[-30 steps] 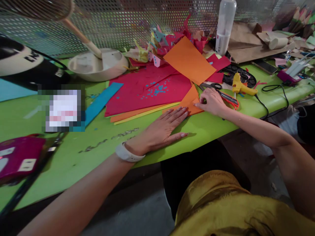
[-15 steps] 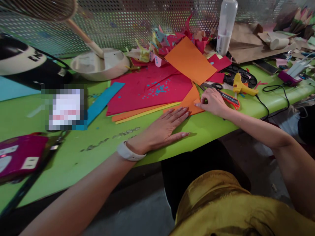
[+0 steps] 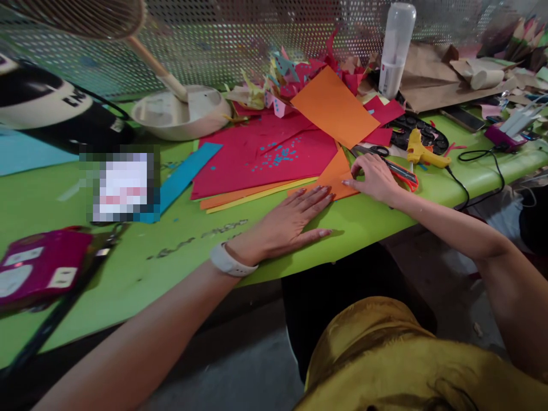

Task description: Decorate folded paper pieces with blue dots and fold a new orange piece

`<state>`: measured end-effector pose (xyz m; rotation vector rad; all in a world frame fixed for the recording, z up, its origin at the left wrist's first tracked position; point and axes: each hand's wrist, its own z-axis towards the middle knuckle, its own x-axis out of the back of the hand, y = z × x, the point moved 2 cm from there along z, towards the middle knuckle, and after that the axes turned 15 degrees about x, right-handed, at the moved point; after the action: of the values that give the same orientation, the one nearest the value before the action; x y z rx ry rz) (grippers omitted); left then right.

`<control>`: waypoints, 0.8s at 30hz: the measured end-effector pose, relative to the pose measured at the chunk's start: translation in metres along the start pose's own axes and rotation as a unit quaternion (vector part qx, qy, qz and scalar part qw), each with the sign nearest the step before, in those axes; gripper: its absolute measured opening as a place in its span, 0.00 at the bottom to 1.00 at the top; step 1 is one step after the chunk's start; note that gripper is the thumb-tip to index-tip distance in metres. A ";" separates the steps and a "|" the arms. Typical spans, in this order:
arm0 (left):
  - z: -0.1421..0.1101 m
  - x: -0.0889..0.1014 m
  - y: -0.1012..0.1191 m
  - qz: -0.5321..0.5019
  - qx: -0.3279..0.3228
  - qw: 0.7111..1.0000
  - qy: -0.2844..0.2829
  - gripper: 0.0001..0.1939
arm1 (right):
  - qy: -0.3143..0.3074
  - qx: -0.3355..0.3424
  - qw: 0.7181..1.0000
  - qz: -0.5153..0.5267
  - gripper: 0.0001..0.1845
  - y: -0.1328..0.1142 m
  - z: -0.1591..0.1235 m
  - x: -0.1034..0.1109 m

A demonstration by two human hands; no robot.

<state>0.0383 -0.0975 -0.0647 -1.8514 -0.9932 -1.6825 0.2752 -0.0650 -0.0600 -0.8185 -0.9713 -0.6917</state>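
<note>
Well, left hand [image 3: 291, 222] touching orange paper [image 3: 336, 174] (table edge [image 3: 310, 260] near).

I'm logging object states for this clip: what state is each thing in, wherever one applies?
Orange paper, apparently folded, partly covered.
Left hand, flattened, fingertips on the orange paper.
Right hand, curled, touching the paper.
Loose orange sheet, unfolded.
Bottle, standing.
Glue gun, lying on its side.
Scissors, partly hidden; open or shut unclear.
Phone, screen dark.
Magenta power strip, small light appears lit.
</note>
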 end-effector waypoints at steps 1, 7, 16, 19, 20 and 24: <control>0.000 0.000 0.000 0.000 -0.001 1.000 0.002 0.45 | -0.001 0.003 1.000 -0.006 0.14 -0.003 -0.001 0.004; -0.001 -0.001 0.000 -0.015 -0.015 1.000 0.016 0.45 | -0.034 0.187 0.980 -0.065 0.26 -0.046 -0.023 0.015; 0.001 -0.001 -0.002 -0.022 -0.008 1.000 -0.003 0.46 | -0.128 0.219 0.964 -0.085 0.41 -0.057 -0.045 -0.001; 0.001 0.000 -0.002 -0.014 -0.008 1.000 -0.012 0.46 | -0.132 0.214 0.964 -0.090 0.40 -0.052 -0.049 0.005; 0.000 0.000 -0.002 -0.011 -0.009 1.000 -0.012 0.46 | -0.129 0.211 0.965 -0.090 0.39 -0.050 -0.051 0.007; 0.001 -0.001 -0.003 -0.006 -0.016 1.000 -0.005 0.44 | -0.102 0.202 0.970 -0.087 0.36 -0.042 -0.062 0.013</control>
<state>0.0369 -0.0952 -0.0658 -1.8800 -0.9896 -1.7061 0.2728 -0.1409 -0.0561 -0.4534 -1.3304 -0.5372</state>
